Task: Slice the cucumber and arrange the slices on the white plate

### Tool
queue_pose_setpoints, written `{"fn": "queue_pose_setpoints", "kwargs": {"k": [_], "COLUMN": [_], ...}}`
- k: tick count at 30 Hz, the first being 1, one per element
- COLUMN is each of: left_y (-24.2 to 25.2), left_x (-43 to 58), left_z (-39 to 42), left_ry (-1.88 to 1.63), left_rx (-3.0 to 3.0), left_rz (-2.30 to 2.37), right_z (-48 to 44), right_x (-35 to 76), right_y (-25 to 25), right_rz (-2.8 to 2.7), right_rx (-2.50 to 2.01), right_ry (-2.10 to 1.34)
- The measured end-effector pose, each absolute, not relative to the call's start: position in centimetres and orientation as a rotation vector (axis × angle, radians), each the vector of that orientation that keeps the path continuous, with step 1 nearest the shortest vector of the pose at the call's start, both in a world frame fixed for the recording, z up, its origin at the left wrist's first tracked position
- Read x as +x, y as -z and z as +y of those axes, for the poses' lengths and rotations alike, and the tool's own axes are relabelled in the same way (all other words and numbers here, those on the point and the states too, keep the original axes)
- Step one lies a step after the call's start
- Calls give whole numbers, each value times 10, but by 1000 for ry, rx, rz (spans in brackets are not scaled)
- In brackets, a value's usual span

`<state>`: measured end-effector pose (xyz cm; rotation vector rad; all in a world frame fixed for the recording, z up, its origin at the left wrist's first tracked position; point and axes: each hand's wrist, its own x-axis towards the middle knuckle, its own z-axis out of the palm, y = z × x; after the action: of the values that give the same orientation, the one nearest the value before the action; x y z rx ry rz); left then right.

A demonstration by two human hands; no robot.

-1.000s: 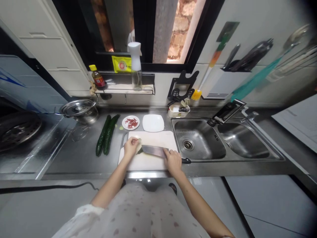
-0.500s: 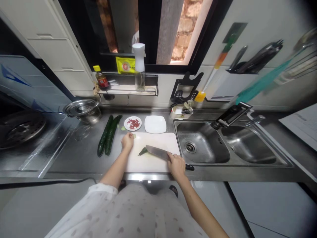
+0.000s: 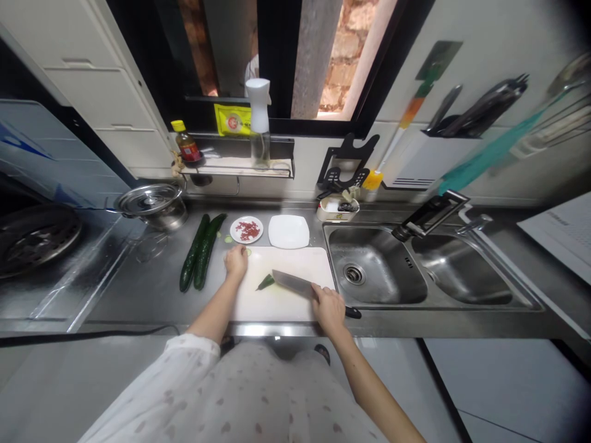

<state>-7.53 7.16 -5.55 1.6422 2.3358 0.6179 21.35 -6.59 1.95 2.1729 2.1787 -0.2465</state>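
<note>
My right hand (image 3: 329, 309) is wrapped round the black handle of a kitchen knife (image 3: 293, 283). The broad blade points left across the white cutting board (image 3: 289, 311), and its tip meets a dark green piece of cucumber (image 3: 266, 282). At the board's upper left corner rests my left hand (image 3: 236, 261), its fingers curled closed; what they may hold is hidden. A pale cucumber slice (image 3: 248, 252) shows right beside those fingertips. Two whole cucumbers (image 3: 202, 252) lie side by side on the counter, left of my left hand.
Behind the board stand a small plate of red chopped bits (image 3: 236, 237) and a white square plate (image 3: 289, 232). More cucumber slices (image 3: 228, 239) lie near the small plate. A lidded steel pot (image 3: 157, 206) is at the left, a double sink (image 3: 376, 267) at the right.
Both hands, the knife and the cucumber piece keep their places on the board. Only the camera view has shifted slightly.
</note>
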Motion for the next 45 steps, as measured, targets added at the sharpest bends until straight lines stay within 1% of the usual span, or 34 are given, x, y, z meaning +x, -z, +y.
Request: {"fn": "queue_pose_setpoints", "kwargs": {"k": [8,15,26,31,34,36,41,45], "left_y": [57,60,59,62,65,66,70,76], "left_x": [-79,-77,-43,-34,-32,-31,-30,-30], "left_z": [73,52,-31,-43,-44,-43,-38,-35], "left_ry": [-613,-901,-1182,-1201,-1190,-1187,-1174,-1174], "left_rx": [1690,1601,1813,1904,1955,1978,2039,2073], "left_rz": [2294,2234,1800,1716,1683,1665,1610,1579], "right_z": [-66,-63,-52,-46,-42,-40,-41,-42], "right_x": [212,210,196,183,174,167,155,149], "right_y": [-20,-20,-20,-24,-29,-34,-42,-41], "right_rz": [2165,2162,2159,2269,2339,2357,2282,2261], "right_rx": [2166,2201,2469,2429,2332,2246,2079,2030], "right_ry": [257,323,804,989,1047,1005,727,635]}}
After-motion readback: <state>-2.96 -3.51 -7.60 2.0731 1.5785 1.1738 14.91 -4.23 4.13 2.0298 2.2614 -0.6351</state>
